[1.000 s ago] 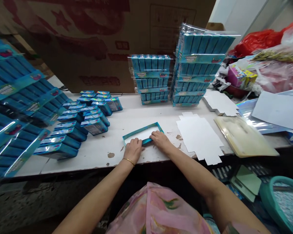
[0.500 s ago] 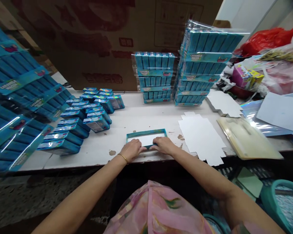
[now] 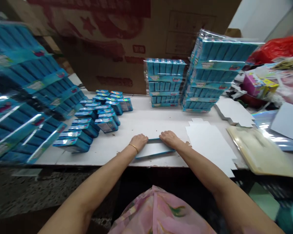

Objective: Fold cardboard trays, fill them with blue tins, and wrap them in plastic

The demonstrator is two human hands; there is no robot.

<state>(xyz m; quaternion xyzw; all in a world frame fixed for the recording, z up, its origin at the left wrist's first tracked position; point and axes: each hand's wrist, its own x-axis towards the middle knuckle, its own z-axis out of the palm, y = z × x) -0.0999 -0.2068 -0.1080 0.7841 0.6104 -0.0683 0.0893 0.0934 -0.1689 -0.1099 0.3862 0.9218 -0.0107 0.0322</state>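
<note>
A shallow cardboard tray (image 3: 154, 149) with a white inside and thin blue walls lies on the table in front of me. My left hand (image 3: 139, 142) is closed round its far left corner, the wrist wearing a thin gold bangle. At the far right corner, my right hand (image 3: 170, 139) grips the wall with bent fingers. Both hands cover parts of the side walls. Right of the tray lie flat white cardboard blanks (image 3: 208, 143) with notched edges. Several small blue boxes (image 3: 106, 124) stand in rows to the left.
Film-wrapped stacks of blue display packs rise at the left (image 3: 42, 81), back middle (image 3: 164, 83) and back right (image 3: 202, 86). Behind them stands a large brown carton (image 3: 107, 42). A pile of clear yellowish sheets (image 3: 263, 151) lies at the right edge, with plastic bags (image 3: 280, 48) beyond.
Both hands have moved from the tray's near wall to its far corners. The tray now sits closer to the table's front edge. The camera view has shifted slightly.
</note>
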